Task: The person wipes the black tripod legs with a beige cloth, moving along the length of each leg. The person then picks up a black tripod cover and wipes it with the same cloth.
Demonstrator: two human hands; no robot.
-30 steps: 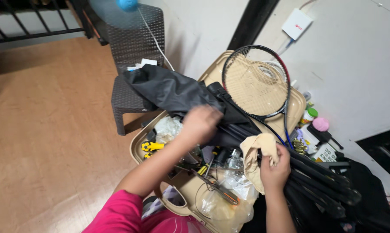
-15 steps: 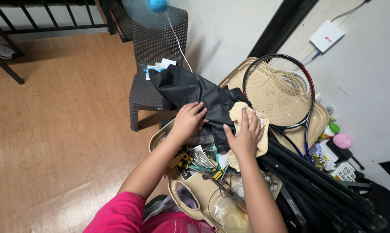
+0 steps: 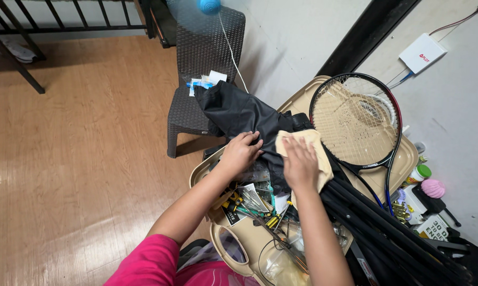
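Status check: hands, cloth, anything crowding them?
Left hand flat on black fabric cover. Right hand pressing beige cloth onto it. Black-framed racket and black poles close beside.

Black bag (image 3: 239, 111): matt cloth, creased. Rag (image 3: 309, 153): tan cloth, soft, matt. Racket (image 3: 355, 122): glossy frame, fine mesh strings. Tray (image 3: 305, 100): beige smooth plastic. Chair (image 3: 204, 58): dark woven wicker, rough. Floor (image 3: 80, 159): wood, slight sheen. Poles (image 3: 387, 228): black, semi-gloss.

Pink short sleeve (image 3: 143, 262) — bare forearms
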